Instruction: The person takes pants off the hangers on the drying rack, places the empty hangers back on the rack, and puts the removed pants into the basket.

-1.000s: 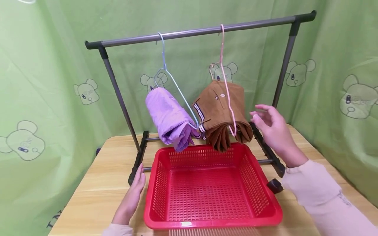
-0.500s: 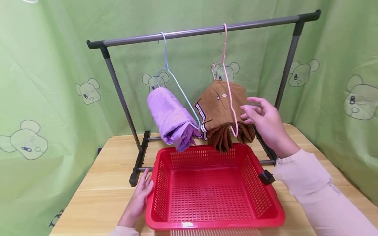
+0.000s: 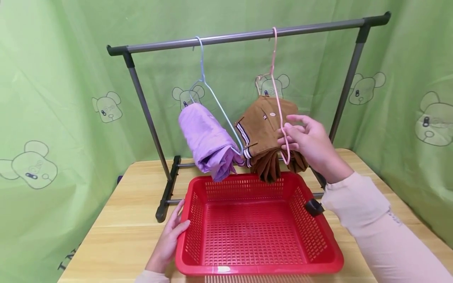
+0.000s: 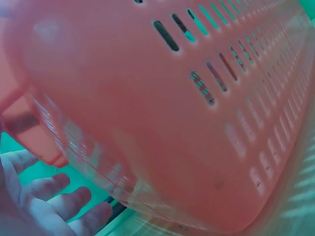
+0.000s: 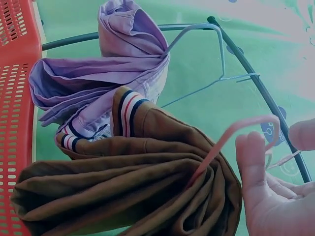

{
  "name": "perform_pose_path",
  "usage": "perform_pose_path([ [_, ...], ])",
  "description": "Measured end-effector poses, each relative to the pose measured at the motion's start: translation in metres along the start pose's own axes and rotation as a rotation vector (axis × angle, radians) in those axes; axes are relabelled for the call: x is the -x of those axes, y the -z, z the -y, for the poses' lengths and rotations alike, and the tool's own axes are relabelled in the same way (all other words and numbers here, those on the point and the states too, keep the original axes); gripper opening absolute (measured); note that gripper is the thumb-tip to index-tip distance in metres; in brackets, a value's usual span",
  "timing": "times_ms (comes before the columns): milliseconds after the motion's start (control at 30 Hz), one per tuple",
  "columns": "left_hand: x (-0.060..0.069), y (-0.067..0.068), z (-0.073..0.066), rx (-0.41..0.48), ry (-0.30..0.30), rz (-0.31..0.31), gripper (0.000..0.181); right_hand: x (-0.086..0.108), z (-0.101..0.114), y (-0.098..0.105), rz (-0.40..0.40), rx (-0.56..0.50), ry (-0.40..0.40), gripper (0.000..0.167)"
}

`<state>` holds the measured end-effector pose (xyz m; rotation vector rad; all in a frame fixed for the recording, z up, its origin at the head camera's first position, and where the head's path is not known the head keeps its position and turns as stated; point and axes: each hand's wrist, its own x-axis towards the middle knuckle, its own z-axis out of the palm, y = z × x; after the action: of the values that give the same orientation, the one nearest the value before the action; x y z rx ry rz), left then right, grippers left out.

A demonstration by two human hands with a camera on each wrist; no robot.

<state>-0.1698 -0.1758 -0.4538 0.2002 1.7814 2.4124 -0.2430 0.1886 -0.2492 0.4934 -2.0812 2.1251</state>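
Observation:
Brown trousers (image 3: 262, 127) with striped trim hang folded over a pink hanger (image 3: 276, 94). My right hand (image 3: 315, 147) is at their right side, fingers spread behind the hanger's lower bend and thumb in front of it. In the right wrist view a gap shows between thumb and fingers, with the pink hanger (image 5: 236, 129) close by. A red plastic basket (image 3: 260, 269) stands below. My left hand (image 3: 168, 237) is at its left side, thumb on the rim; in the left wrist view the fingers (image 4: 74, 199) are loosely extended beside the basket wall.
A purple garment (image 3: 209, 133) hangs from a blue hanger (image 3: 202, 63), left of the trousers. Both hangers hook on the grey bar (image 3: 237, 37) of a rack standing on the wooden table (image 3: 116, 220). A green curtain (image 3: 63, 98) surrounds the table.
My right hand has moved left from beside the trousers to the pink hanger's lower bend. My left hand has moved right and come against the basket's left rim.

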Motion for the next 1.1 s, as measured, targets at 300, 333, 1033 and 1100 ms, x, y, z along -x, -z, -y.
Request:
perform_pose_path([
  [300,0.001,0.000,0.000,-0.002,0.015,0.037,0.069,-0.002,-0.001,-0.004,0.021,0.149,-0.016,0.044],
  [333,0.001,0.000,0.000,-0.003,0.016,0.043,0.069,-0.003,-0.002,-0.004,0.020,0.154,-0.016,0.043],
  [1033,0.002,0.002,0.003,-0.041,-0.013,0.046,0.068,-0.008,0.001,-0.021,-0.057,0.167,-0.054,0.035],
  [1100,0.003,0.002,0.003,-0.042,-0.015,0.047,0.068,-0.008,0.001,-0.023,-0.071,0.167,-0.055,0.035],
])
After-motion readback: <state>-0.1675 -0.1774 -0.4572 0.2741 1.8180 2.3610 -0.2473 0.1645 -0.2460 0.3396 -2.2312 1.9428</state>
